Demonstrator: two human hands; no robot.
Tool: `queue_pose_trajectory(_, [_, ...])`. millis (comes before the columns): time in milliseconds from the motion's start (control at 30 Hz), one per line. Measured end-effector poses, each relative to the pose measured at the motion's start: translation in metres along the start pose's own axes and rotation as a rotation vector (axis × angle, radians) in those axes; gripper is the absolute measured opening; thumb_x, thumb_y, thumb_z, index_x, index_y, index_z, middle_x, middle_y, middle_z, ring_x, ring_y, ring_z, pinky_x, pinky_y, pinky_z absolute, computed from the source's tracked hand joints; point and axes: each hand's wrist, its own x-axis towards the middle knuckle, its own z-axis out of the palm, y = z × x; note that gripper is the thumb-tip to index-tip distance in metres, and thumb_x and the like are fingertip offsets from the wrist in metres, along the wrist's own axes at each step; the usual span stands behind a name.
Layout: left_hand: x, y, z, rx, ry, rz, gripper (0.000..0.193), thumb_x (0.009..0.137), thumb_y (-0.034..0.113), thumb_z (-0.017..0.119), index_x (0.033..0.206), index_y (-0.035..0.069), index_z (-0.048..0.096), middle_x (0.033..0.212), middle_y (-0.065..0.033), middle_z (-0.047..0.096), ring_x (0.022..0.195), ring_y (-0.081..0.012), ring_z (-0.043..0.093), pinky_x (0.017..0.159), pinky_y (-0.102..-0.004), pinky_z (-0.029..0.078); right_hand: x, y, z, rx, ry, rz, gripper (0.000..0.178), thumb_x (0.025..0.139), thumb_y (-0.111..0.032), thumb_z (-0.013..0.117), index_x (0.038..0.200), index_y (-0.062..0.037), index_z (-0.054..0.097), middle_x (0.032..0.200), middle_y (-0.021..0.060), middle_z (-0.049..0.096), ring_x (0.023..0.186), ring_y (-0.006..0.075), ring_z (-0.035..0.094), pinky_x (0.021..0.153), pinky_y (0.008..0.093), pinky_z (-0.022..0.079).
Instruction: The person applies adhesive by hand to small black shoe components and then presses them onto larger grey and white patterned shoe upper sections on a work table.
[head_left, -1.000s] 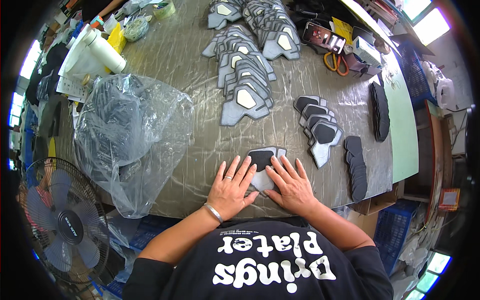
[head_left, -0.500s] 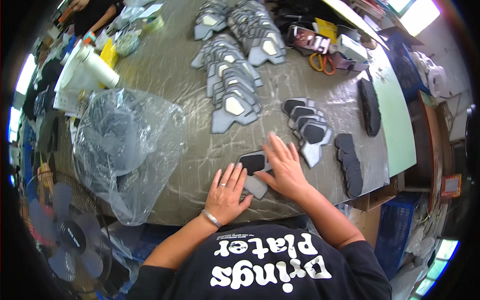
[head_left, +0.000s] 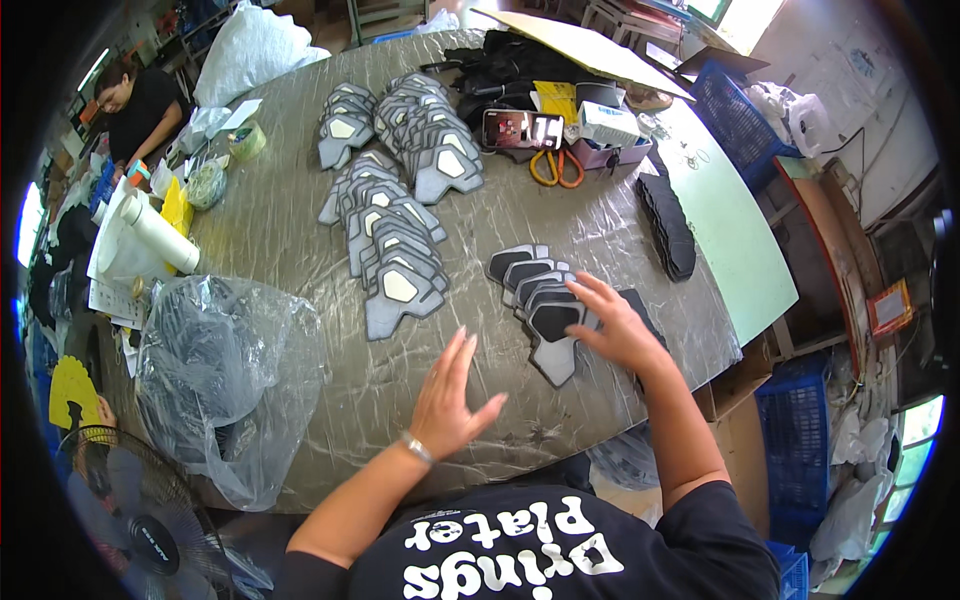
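Observation:
A short overlapping row of grey foam pads with black patches [head_left: 562, 358] lies right of the middle of the table. My right hand [head_left: 625, 335] is over the right edge of its front pad, fingers spread and thumb against the black patch. My left hand [head_left: 445, 405] hovers nearer me over the table, its fingers stretched out and nothing in them. Beyond it lie long overlapping rows of similar grey pads with white patches [head_left: 400, 285]. Partly hidden behind my right forearm is a stack of black pieces [head_left: 640, 310].
A clear plastic bag [head_left: 230, 380] with dark contents sits at left, near a fan [head_left: 155, 540]. Orange-handled scissors [head_left: 556, 168], a phone [head_left: 522, 130] and a black strip stack [head_left: 666, 228] lie at right. A white bottle [head_left: 160, 235] stands at far left. Another person [head_left: 145, 115] sits beyond.
The black-patched pad between my hands has gone from that spot; the row at right shows a pad at its front under my right hand. My left hand has lifted away. The view has shifted.

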Motion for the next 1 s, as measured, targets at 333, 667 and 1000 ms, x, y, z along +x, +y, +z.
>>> queue_pose_trajectory(333, [0.149,-0.070,0.070,0.138,0.076,-0.075,0.076,0.090,0.051,0.058,0.138,-0.006,0.041,0.133,-0.0279,0.051,0.130,-0.0424,0.043,0.110,-0.0470,0.032,-0.019,-0.019,0.085,-0.240,0.123,0.099,0.084,0.085,-0.035,0.071,0.151,-0.0075,0.028,0.156,0.0320,0.011,0.143,0.0521,0.013,0.116,0.0541,0.018])
queue_pose_trajectory(667, [0.248,-0.107,0.075,-0.033,0.186,-0.153,0.050,0.094,0.032,0.057,0.126,-0.006,0.054,0.124,-0.0253,0.056,0.119,-0.0389,0.053,0.103,-0.0410,0.042,0.126,0.018,0.101,-0.213,0.242,0.099,0.078,0.090,-0.032,0.061,0.154,-0.0103,0.021,0.157,0.0276,0.012,0.143,0.0516,0.013,0.116,0.0549,0.019])
queue_pose_trajectory(1000, [0.167,-0.077,-0.011,0.186,0.289,0.064,0.063,0.092,0.033,0.061,0.140,-0.004,0.041,0.145,-0.0268,0.041,0.136,-0.0400,0.038,0.113,-0.0439,0.029,0.081,-0.003,0.078,-0.229,0.265,0.035,0.074,0.089,-0.032,0.064,0.148,-0.0032,0.031,0.157,0.0220,0.024,0.145,0.0399,0.022,0.116,0.0530,0.020])
